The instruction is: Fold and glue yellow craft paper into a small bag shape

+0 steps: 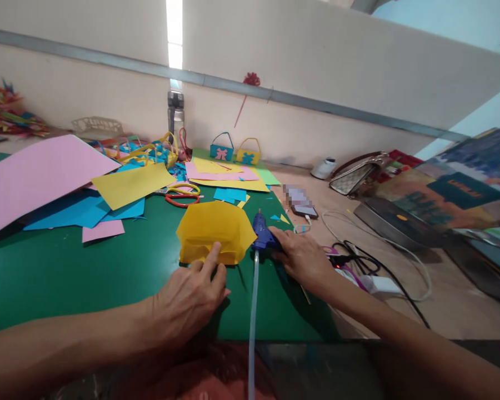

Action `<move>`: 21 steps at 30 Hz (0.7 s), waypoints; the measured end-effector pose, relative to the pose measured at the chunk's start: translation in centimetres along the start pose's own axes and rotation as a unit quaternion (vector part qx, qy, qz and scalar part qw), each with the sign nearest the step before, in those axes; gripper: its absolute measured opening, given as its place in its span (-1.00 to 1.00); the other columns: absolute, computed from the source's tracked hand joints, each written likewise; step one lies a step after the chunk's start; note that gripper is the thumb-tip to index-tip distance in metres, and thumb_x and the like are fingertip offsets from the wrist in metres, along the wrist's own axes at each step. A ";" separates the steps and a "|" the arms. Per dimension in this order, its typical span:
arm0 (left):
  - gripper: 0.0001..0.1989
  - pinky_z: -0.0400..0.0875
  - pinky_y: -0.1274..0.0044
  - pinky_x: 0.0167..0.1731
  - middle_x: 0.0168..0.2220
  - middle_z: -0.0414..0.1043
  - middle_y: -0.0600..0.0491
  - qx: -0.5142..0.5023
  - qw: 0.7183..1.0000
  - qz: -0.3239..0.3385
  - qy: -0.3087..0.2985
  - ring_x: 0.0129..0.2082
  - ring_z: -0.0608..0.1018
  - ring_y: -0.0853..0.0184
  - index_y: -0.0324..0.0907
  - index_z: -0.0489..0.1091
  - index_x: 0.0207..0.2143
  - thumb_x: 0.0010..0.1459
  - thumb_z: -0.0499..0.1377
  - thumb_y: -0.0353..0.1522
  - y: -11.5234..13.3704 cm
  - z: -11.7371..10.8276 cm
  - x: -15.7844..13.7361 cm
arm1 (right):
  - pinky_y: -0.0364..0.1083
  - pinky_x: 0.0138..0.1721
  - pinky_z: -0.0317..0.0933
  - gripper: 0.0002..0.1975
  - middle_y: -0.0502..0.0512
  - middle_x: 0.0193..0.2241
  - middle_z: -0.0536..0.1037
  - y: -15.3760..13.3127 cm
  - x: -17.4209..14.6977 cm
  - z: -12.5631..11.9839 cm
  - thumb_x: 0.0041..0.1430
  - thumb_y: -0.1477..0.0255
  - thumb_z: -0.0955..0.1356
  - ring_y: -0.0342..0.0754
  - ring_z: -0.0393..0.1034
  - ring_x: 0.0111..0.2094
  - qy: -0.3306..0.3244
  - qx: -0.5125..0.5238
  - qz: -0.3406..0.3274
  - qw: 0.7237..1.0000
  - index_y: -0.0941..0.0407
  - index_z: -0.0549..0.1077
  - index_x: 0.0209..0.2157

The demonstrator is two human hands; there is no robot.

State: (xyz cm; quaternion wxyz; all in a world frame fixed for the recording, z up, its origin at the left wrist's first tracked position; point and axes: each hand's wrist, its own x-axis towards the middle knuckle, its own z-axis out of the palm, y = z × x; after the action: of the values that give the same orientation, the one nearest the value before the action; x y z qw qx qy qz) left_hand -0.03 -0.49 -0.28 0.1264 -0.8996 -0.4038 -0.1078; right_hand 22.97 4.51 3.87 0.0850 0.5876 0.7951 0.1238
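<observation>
- Currently, the yellow paper (216, 225) lies on the green board (150, 294) near the front edge, directly before the person; its creased front part and angled corners show that it is folded.
- Left hand (194, 297): index finger extended onto the paper's front fold, remaining fingers curled beside the near edge. No pinch is visible; the fingertip presses from above, presumably to keep the fold flat and the piece from sliding.
- Right hand (304, 258): fingers closed about the handle of the blue glue gun (261, 234), just beside the paper's right corner. Whether the trigger is squeezed, I cannot tell.
- The nozzle points away from the person, which appears to keep the tip clear of both hands. Contact between gun and paper corner cannot be confirmed.
- The glue stick (254, 311) trails from the gun's rear past the board's front edge, evidently because so much of its length is unfed.
- Scissors (183, 196) with red and yellow handles lie beyond the paper, within likely reach but outside the working spot.
- At the back, 2 small paper bags (221, 154) stand near the wall, seemingly set away from the offcuts.
- Right side: the phone (302, 203) and power strip (350, 276) sit off the board, probably to leave it for paper.
</observation>
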 end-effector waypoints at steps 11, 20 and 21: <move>-0.80 0.47 0.50 -0.57 -0.11 0.37 -0.20 -0.009 0.999 0.005 0.038 -0.36 0.54 0.25 -0.26 0.31 -0.29 0.24 -0.07 -0.37 -0.3 0.8 -0.6 | 0.06 -0.06 0.09 -0.70 0.29 -0.21 0.50 -6.0 -4.0 -0.1 0.17 0.59 0.14 0.07 0.33 -0.14 0.263 0.034 -0.282 0.922 0.29 0.40 -0.15; -0.84 0.43 0.47 -0.48 -0.26 0.38 -0.08 -0.010 1.000 0.003 -0.011 -0.34 0.48 0.24 -0.25 0.30 -0.19 0.21 -0.02 -0.44 -0.3 0.9 -0.8 | 0.03 -0.14 0.22 -0.68 0.37 -0.12 0.49 -8.8 -2.0 2.3 0.09 0.61 0.22 0.09 0.38 -0.12 0.197 0.020 -0.251 0.947 0.34 0.38 -0.10; -0.84 0.42 0.43 -0.45 -0.30 0.38 -0.07 -0.009 1.000 -0.002 -0.024 -0.35 0.47 0.23 -0.27 0.31 -0.21 0.21 -0.01 -0.42 -0.3 0.9 -0.7 | 0.03 -0.14 0.22 -0.68 0.37 -0.11 0.49 -8.8 -2.0 2.4 0.09 0.62 0.23 0.10 0.38 -0.11 0.196 0.014 -0.247 0.949 0.35 0.38 -0.10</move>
State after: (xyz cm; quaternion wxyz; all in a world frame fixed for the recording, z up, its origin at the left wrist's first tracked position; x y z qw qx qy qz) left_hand -0.62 -0.48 -1.26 0.1081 -0.9025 -0.4072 -0.0901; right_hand 16.18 0.40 -1.02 -0.0530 0.3377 0.9182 0.2003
